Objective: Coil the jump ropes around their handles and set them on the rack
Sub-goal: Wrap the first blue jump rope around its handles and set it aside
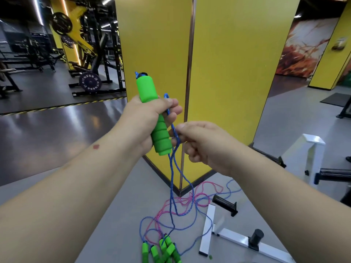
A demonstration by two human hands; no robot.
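Observation:
My left hand grips a green foam jump rope handle upright in front of a yellow pillar. Its fingers also hold a loop of blue rope against the handle. My right hand pinches that blue rope just right of the handle's lower half. Two strands of the blue rope hang down to the floor. There, several more green handles lie in a pile, with blue and pink ropes tangled around them.
A white metal rack with black pegs lies on the grey floor at the lower right. The yellow pillar stands straight ahead. Weight machines and a plate fill the back left.

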